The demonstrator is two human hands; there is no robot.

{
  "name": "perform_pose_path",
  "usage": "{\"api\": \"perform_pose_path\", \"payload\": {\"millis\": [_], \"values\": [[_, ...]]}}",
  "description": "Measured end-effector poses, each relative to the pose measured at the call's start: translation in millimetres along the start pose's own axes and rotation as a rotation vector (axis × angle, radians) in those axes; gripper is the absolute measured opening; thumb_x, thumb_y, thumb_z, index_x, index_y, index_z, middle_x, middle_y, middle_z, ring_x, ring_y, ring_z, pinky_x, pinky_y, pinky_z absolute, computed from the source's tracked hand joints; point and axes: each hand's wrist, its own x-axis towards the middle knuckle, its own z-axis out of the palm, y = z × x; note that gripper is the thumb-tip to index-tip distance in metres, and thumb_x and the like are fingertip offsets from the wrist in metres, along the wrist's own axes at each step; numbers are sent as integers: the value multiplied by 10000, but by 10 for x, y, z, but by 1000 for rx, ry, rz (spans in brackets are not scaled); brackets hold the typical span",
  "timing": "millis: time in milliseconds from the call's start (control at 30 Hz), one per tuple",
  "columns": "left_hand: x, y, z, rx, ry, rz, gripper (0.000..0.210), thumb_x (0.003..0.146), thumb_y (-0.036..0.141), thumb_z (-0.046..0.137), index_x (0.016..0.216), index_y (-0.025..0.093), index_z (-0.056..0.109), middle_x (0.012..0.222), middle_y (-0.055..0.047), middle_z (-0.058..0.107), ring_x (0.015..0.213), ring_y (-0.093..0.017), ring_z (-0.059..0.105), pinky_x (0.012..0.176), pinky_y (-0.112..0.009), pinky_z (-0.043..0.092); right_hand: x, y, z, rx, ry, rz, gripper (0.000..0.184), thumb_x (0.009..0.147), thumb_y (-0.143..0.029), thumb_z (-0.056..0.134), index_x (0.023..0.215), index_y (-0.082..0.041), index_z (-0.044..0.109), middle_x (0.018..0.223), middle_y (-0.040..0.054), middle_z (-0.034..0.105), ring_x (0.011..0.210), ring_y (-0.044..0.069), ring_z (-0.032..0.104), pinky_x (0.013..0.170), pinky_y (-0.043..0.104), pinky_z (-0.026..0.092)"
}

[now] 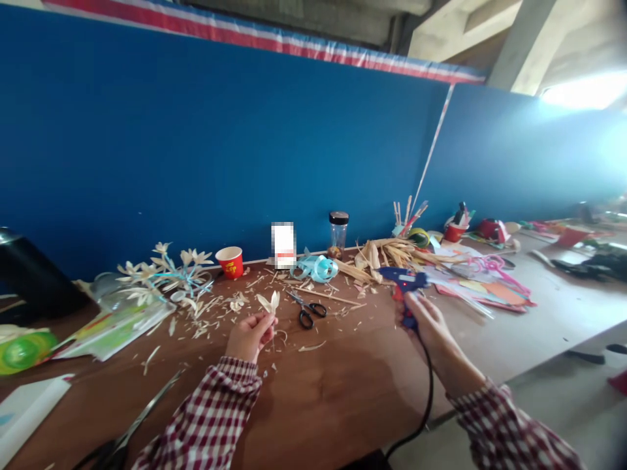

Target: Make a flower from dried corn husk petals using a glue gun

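Pinched in the fingers of my left hand point(251, 336) is a small pale husk flower point(269, 301), its petals pointing up. My right hand point(431, 326) is wrapped round the handle of a blue hot glue gun point(405, 279), which points left above the table. A dark cord hangs from the gun. Small black-handled scissors point(307, 310) lie just beyond my left hand, beside a light blue ribbon coil point(316, 268). Pale husk scraps point(200, 314) are scattered around them. Finished-looking husk flowers point(169, 267) on blue stems stand at the left.
A red paper cup point(230, 262) and a lidded jar point(337, 234) stand by the blue partition point(245, 143). Dried husks point(386, 253) and coloured paper point(499, 294) lie at right. Larger scissors point(142, 418) lie at front left, near a black bottle point(36, 274).
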Motion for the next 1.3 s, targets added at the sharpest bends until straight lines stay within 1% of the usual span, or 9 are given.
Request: {"api": "perform_pose_path", "payload": {"millis": [100,200,267,367,500,600,933,1133,1300], "values": [[7,24,1,-111,-10,-90,75,675,198,698,616,161,670,588,-12,643,455,-55,506,459,-156,448,-70,34,457,48,-168,61,336,717,-502,651,787,-198,527,630,-30,510,490,92,459,429,201,360],[-7,43,13,-142,2,-121,111,715,151,655,605,154,664,557,-9,631,430,-49,490,438,-150,425,-118,66,857,90,-317,64,375,725,-551,619,798,-200,507,631,-29,514,503,98,472,448,213,371],[-25,49,22,-157,12,-120,116,709,142,655,594,145,659,548,-8,628,417,-45,479,430,-151,412,-144,108,1046,104,-407,48,386,756,-574,569,774,-198,485,623,-30,511,508,102,470,475,227,385],[-34,33,24,-185,16,-81,93,640,200,726,610,136,664,566,-8,642,426,-45,491,437,-155,408,-178,247,1190,69,-494,18,383,826,-567,479,762,-190,464,590,-30,488,510,104,442,493,235,374],[1,-27,6,-173,7,-33,248,552,335,781,573,123,655,507,0,611,402,-47,466,412,-165,367,-216,469,1199,-75,-578,-16,395,848,-562,451,757,-179,472,576,-29,466,521,103,412,508,231,354],[28,-64,-11,-163,-4,-22,302,518,386,791,571,122,655,487,2,598,403,-51,466,420,-171,361,-247,534,1169,-135,-629,-31,404,850,-565,446,757,-174,482,584,-27,468,520,100,404,507,230,341],[18,-65,-16,-135,-32,7,330,560,429,765,558,124,641,446,10,557,392,-51,433,413,-176,323,-294,524,1148,-217,-633,-44,416,861,-555,430,696,-176,470,581,-28,455,523,101,397,509,230,338],[-5,-41,-7,-121,-15,1,334,540,439,771,563,132,644,458,13,563,399,-58,442,428,-186,344,-272,517,1156,-237,-645,-67,391,872,-535,425,746,-170,487,580,-29,448,526,101,387,509,233,327],[-12,-36,2,-118,-22,15,328,546,436,765,546,133,641,452,12,557,395,-57,430,419,-186,328,-276,506,1156,-216,-647,-77,384,871,-528,432,776,-164,507,580,-34,430,519,96,363,498,230,313]]}}
